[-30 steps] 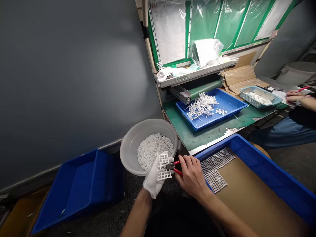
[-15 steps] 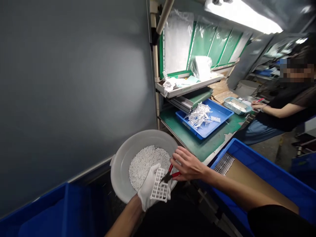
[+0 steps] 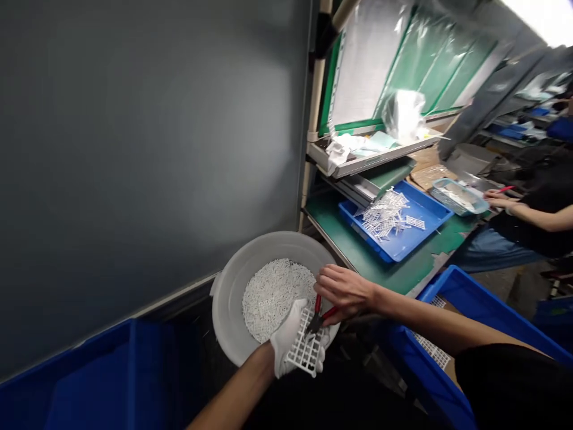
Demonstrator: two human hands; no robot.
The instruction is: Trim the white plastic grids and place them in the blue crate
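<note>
My left hand (image 3: 289, 337), in a white glove, holds a white plastic grid (image 3: 305, 353) over the near edge of a round grey-white tub (image 3: 230, 280). Bare and closed, my right hand (image 3: 344, 291) grips red-handled cutting pliers (image 3: 317, 316). The jaws of the pliers lie against the upper part of the grid; whether they are closed on a bar is too small to tell. Small white plastic pieces (image 3: 277, 286) fill the bottom of the tub beneath my hands.
A blue tray (image 3: 425, 230) with a heap of white grids (image 3: 385, 215) sits on the green bench (image 3: 326, 224). More grids (image 3: 434, 352) lie in a blue bin (image 3: 456, 280) at right. Another blue bin (image 3: 89, 376) stands at left. A co-worker's hands (image 3: 499, 200) are beside a light-blue basket (image 3: 461, 194).
The view has swung left, so the scene sits further right. The grid is tilted more in my left hand, and the pliers remain against it. A grid-like piece now shows among the pieces in the tub.
</note>
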